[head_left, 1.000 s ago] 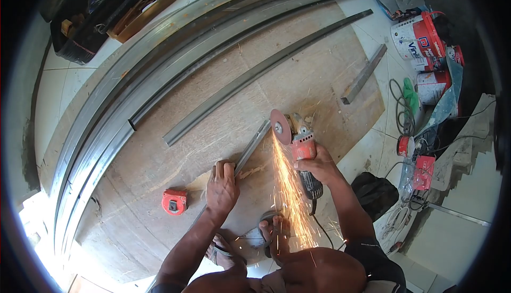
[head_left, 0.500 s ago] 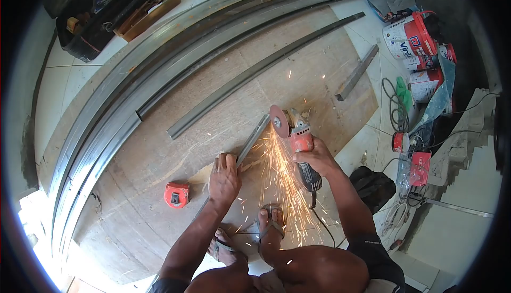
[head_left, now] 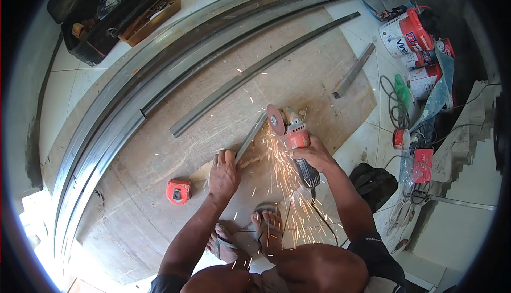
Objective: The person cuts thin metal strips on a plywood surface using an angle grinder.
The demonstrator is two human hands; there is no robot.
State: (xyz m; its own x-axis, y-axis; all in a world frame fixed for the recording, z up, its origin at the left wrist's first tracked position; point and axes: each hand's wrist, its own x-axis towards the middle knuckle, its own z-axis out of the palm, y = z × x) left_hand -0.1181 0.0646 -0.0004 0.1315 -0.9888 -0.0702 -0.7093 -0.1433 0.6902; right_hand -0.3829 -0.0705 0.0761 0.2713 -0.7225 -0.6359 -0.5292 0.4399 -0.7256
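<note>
In my right hand (head_left: 313,154) is a red and black angle grinder (head_left: 298,136), gripped around its body. Its reddish cutting disc (head_left: 275,120) touches or nearly touches the far end of a narrow metal profile (head_left: 250,139). Orange sparks (head_left: 279,170) stream down from there toward my sandalled feet. My left hand (head_left: 223,175) is closed around the same metal profile farther down, holding it over the board; the lower part is hidden behind my hand and forearm. A red tape measure (head_left: 178,192) lies to the left of my left hand.
Long metal profiles (head_left: 133,88) lie along the left and far side of the plywood board (head_left: 154,186). A single profile (head_left: 255,77) and a short offcut (head_left: 354,70) rest on it. Paint buckets (head_left: 407,35), cables and a black bag (head_left: 372,186) are at right; a toolbox (head_left: 88,40) is upper left.
The spark stream has changed shape, with stray sparks now over the board and near my knees. The view has shifted slightly. Both hands keep their hold, and the disc stays at the profile's end.
</note>
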